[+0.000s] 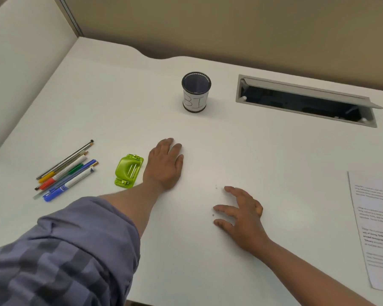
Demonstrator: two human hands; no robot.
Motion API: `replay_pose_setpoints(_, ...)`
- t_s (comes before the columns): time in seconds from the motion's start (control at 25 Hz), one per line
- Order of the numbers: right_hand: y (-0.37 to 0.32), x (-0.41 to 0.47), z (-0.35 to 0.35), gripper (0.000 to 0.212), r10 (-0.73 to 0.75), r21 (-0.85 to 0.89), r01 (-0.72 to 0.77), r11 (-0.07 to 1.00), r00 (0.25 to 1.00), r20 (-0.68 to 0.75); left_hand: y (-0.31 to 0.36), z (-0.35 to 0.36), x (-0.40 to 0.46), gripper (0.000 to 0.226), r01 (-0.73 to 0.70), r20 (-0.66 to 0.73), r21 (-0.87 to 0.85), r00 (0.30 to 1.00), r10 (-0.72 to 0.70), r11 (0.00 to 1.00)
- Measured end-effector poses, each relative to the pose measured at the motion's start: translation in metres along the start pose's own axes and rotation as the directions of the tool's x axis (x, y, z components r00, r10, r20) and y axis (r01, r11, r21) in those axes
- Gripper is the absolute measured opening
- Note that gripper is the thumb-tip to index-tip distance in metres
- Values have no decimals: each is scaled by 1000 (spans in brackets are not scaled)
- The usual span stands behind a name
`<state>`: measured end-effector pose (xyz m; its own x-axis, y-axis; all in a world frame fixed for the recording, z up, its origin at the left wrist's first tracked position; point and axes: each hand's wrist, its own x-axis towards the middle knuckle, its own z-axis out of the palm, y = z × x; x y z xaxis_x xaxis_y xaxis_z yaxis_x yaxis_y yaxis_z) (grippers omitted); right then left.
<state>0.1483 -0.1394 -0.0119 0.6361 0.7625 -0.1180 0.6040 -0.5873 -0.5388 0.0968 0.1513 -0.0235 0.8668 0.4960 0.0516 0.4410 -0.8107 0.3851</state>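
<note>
My left hand (pixel 164 164) lies flat, palm down, on the white desk (pixel 263 151), just right of a green hole punch (pixel 128 171). My right hand (pixel 241 214) rests on the desk nearer to me, fingers spread and pointing left, holding nothing. A few tiny paper specks (pixel 216 187) lie near its fingertips. A black mesh cup (pixel 196 92) with a white label stands upright behind the left hand and looks empty.
Several pens and markers (pixel 66 172) lie in a bundle at the left. A printed sheet (pixel 376 226) lies at the right edge. An open cable tray (pixel 305 102) is recessed in the desk at the back right. Partition walls stand left and behind.
</note>
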Motion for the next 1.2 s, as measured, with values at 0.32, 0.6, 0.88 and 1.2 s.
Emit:
replay_pose_setpoints(0.32,-17,10,-3,12,-99,-119,89,989,992,-73,-2,1,2,40,26,29,-5,999,-26,1000)
replay_pose_setpoints(0.6,-22,14,-1,27,-254,-384,256,887,965,58,-4,2,3,40,34,41,6,999,-34,999)
replay_pose_setpoints(0.88,-35,56,-40,12,-171,-14,174,985,978,118,-3,3,3,41,39,39,15,998,-39,999)
replay_pose_setpoints(1.2,-63,202,-107,11,92,471,14,882,975,-200,-4,4,3,47,37,48,50,998,-40,998)
